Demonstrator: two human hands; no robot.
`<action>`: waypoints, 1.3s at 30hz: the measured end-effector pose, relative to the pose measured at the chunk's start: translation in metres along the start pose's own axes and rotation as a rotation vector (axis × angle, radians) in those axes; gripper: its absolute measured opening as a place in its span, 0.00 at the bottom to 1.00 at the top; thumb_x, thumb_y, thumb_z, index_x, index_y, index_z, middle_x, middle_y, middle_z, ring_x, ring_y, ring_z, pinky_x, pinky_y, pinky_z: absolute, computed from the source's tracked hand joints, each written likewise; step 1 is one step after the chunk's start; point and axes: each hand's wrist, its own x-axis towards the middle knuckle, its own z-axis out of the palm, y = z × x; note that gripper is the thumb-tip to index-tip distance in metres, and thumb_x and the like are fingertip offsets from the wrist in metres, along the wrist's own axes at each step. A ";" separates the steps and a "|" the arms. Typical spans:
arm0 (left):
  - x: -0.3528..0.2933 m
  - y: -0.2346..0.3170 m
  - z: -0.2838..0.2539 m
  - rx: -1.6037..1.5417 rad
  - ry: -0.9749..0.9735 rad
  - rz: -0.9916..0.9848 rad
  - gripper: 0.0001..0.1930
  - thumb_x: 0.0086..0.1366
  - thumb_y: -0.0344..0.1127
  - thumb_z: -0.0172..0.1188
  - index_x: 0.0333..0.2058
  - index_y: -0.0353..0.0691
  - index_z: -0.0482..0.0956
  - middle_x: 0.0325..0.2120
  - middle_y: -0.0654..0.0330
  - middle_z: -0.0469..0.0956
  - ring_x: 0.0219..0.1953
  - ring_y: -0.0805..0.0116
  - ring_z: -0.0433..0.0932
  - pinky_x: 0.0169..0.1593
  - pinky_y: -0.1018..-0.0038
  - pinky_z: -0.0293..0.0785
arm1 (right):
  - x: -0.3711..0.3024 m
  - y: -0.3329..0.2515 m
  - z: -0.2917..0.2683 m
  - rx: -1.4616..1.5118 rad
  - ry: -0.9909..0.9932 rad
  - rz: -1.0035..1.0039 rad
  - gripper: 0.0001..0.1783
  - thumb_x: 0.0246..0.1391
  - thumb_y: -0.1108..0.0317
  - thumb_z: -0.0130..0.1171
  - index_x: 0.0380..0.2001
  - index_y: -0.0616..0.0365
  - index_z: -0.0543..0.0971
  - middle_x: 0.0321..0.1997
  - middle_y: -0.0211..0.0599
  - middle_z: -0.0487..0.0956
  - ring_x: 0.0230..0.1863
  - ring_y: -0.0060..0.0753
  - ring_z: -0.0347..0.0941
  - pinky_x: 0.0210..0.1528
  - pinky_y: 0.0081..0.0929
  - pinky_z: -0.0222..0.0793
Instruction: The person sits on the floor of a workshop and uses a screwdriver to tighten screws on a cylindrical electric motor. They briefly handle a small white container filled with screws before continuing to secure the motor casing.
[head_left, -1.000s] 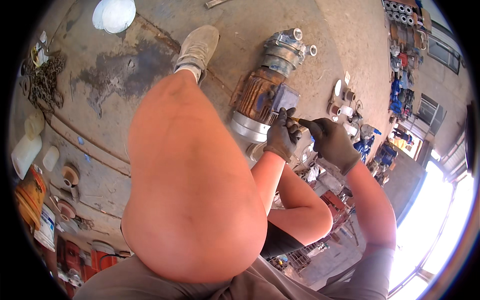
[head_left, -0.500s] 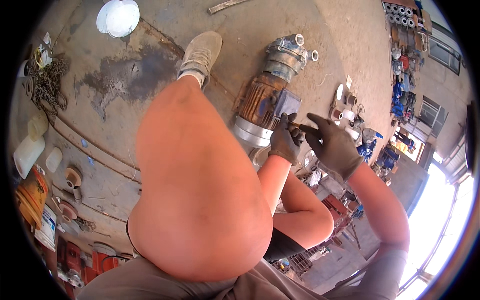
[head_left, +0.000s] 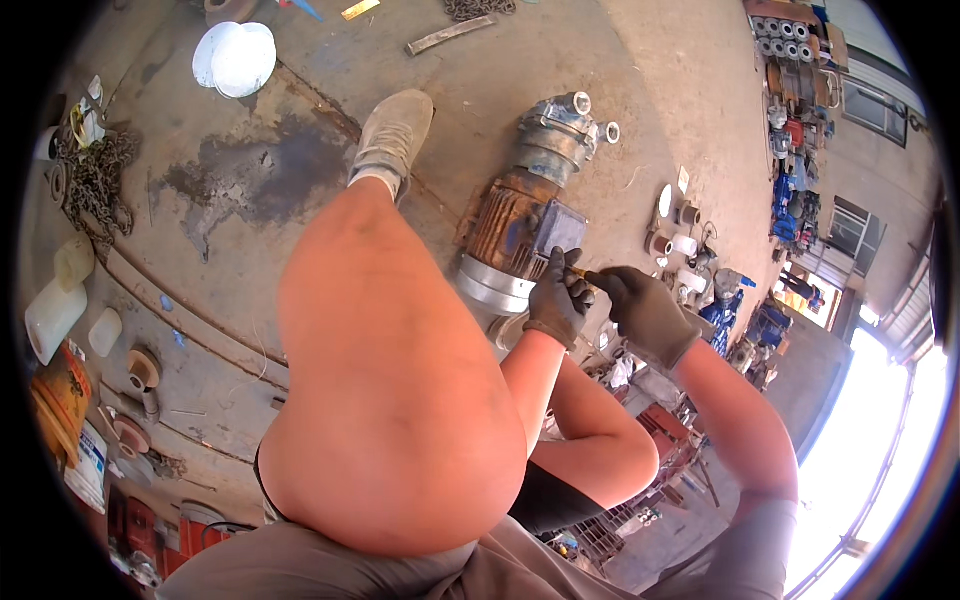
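Note:
A rusty electric motor (head_left: pixel 508 222) with a ribbed body lies on the floor in front of me, joined to a grey-blue pump (head_left: pixel 556 138). A dark box (head_left: pixel 562 228) is fixed on the motor's side. Close against this box, my gloved left hand (head_left: pixel 558 305) is closed around a slim tool (head_left: pixel 580 272) with a yellowish shaft or handle. My gloved right hand (head_left: pixel 650 315) pinches the tool's other end, its fingers pressed together. Most of the tool is hidden by the gloves, so its exact kind does not show.
My bare leg and shoe (head_left: pixel 395 135) stretch out left of the motor. Chains (head_left: pixel 100 180) and plastic jugs (head_left: pixel 55 318) lie at the far left. White discs (head_left: pixel 240 58) rest on the floor ahead. Assorted machine parts (head_left: pixel 690 245) line the right side.
My right hand's fingers, spread before, have closed onto the tool. The whole view has shifted slightly, so the motor appears lower and a little further left.

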 end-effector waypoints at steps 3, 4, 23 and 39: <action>-0.004 0.005 -0.005 0.007 -0.015 0.003 0.17 0.80 0.51 0.55 0.44 0.43 0.82 0.18 0.74 0.63 0.20 0.79 0.62 0.27 0.78 0.61 | 0.000 -0.019 0.001 0.133 -0.099 0.178 0.20 0.73 0.59 0.53 0.60 0.56 0.79 0.35 0.51 0.84 0.31 0.49 0.82 0.35 0.44 0.77; -0.004 0.006 -0.006 0.011 -0.022 -0.009 0.17 0.80 0.51 0.55 0.44 0.43 0.82 0.18 0.74 0.63 0.20 0.79 0.62 0.27 0.78 0.61 | -0.003 -0.024 0.001 -0.211 -0.006 -0.004 0.21 0.72 0.58 0.53 0.60 0.56 0.79 0.36 0.51 0.84 0.32 0.51 0.82 0.37 0.45 0.77; 0.012 -0.009 -0.018 0.148 -0.026 0.011 0.14 0.76 0.55 0.57 0.39 0.54 0.83 0.19 0.79 0.65 0.19 0.83 0.61 0.24 0.82 0.57 | 0.007 0.022 0.011 -0.041 0.103 0.018 0.16 0.67 0.56 0.55 0.46 0.54 0.83 0.36 0.55 0.86 0.36 0.55 0.86 0.38 0.50 0.79; 0.025 -0.004 -0.015 0.155 0.146 0.047 0.16 0.78 0.52 0.52 0.37 0.48 0.79 0.22 0.70 0.71 0.25 0.73 0.70 0.31 0.72 0.65 | -0.013 -0.007 -0.003 -0.655 0.101 -0.256 0.21 0.72 0.50 0.49 0.54 0.47 0.83 0.44 0.54 0.87 0.40 0.55 0.85 0.46 0.46 0.80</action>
